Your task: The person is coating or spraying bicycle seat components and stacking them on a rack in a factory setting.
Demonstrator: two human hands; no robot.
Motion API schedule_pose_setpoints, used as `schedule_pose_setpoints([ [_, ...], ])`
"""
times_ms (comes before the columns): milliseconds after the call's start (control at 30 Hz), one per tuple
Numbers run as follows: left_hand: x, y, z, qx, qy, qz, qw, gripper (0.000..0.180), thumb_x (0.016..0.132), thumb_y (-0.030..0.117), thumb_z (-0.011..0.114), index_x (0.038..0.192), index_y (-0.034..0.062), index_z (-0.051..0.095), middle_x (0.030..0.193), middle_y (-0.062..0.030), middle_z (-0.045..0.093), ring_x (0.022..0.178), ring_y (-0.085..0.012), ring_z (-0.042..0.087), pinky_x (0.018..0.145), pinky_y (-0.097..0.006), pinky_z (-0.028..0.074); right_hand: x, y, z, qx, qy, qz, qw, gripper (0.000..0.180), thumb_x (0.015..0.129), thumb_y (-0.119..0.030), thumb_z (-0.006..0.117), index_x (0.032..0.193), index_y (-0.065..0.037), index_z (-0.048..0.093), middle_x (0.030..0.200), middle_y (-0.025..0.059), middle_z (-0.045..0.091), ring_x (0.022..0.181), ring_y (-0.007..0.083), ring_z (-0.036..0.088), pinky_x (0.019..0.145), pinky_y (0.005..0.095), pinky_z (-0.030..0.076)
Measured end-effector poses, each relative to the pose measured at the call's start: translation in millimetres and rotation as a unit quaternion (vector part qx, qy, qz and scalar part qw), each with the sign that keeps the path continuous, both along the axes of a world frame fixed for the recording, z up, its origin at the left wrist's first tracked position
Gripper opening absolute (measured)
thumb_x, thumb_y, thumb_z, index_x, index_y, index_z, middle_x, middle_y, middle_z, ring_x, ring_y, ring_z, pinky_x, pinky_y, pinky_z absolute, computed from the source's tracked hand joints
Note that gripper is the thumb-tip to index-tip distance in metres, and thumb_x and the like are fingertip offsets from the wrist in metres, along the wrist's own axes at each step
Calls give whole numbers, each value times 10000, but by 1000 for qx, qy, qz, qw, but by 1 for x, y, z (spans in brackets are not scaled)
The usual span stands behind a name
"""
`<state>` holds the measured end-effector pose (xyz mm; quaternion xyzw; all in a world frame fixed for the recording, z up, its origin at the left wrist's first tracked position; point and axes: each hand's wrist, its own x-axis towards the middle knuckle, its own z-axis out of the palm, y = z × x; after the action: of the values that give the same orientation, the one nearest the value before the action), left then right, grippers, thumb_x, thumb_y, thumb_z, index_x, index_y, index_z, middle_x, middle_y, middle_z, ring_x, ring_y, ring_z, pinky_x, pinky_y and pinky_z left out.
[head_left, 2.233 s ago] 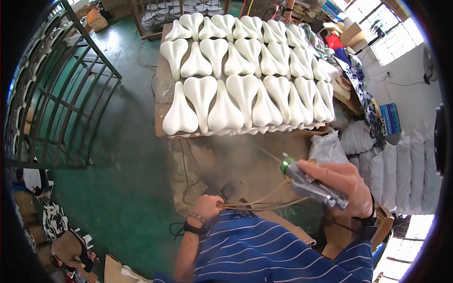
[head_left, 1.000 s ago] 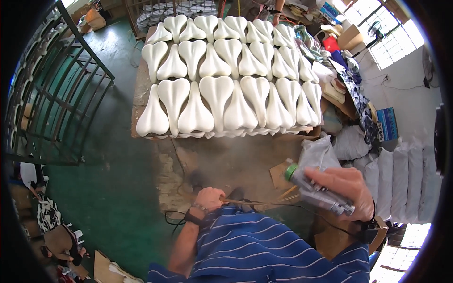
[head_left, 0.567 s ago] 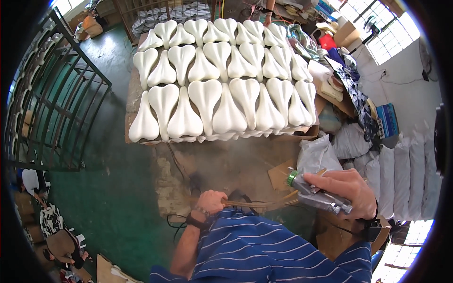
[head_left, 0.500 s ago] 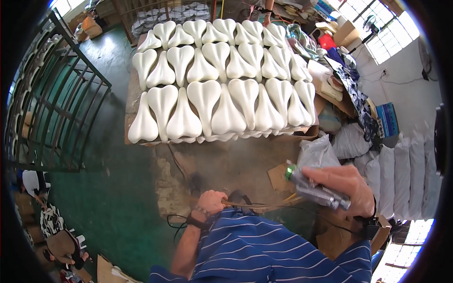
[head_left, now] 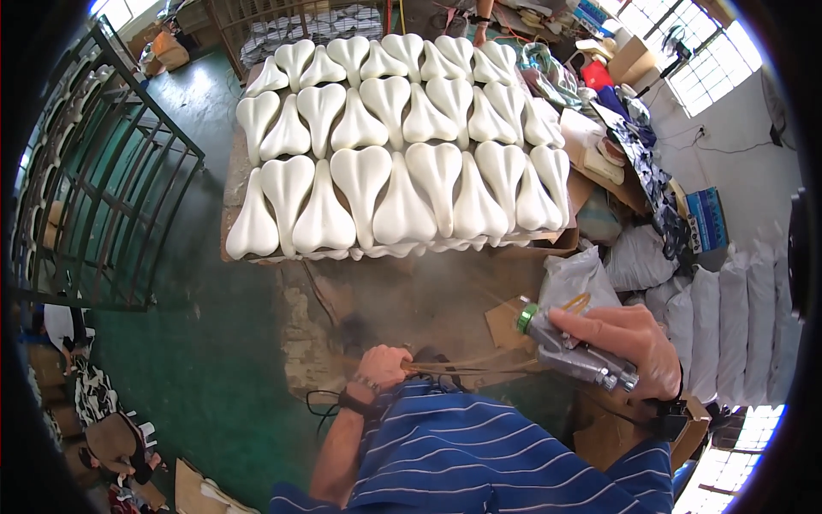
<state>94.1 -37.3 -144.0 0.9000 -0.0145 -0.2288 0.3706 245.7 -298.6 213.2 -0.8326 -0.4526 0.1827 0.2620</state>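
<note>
My right hand (head_left: 638,343) is closed around a grey metal spray gun (head_left: 569,347) with a green ring near its nozzle, which points up and left toward the saddles. At my waist, my left hand (head_left: 383,367) is closed on a thin brown hose (head_left: 479,371) that runs right toward the gun. In front of me, white bicycle saddles (head_left: 362,176) lie in three rows on a table (head_left: 233,201), wide and narrow ends alternating. More saddles show below the front edge, partly hidden. A faint haze hangs before that edge.
A dark metal rack (head_left: 111,171) stands to the left. White sacks (head_left: 706,330), a clear plastic bag (head_left: 575,278) and cardboard pieces crowd the right. Another person's hand (head_left: 481,32) is at the table's far edge. A person (head_left: 120,441) is at the lower left.
The spray gun has turned slightly and its nozzle shows more sharply. The saddles have shifted a little left in the view. My left hand keeps its hold on the hose.
</note>
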Motion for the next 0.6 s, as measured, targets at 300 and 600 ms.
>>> schedule_pose_setpoints([
  [300,-21,-62,12,-7,39,-2,999,247,795,278,749,999,142,780,902,-162,738,882,-365,701,797,-451,552,-1,-68,-15,47,-26,-51,997,721,687,49,676,1397,1,561,969,186,700,828,366,693,740,368,528],
  [600,-36,-98,12,0,55,1,998,244,797,292,758,996,151,775,870,-157,735,863,-360,702,774,-455,554,11,-95,-20,51,-13,-51,997,728,685,7,697,1401,-4,566,955,190,695,802,371,685,729,369,530],
])
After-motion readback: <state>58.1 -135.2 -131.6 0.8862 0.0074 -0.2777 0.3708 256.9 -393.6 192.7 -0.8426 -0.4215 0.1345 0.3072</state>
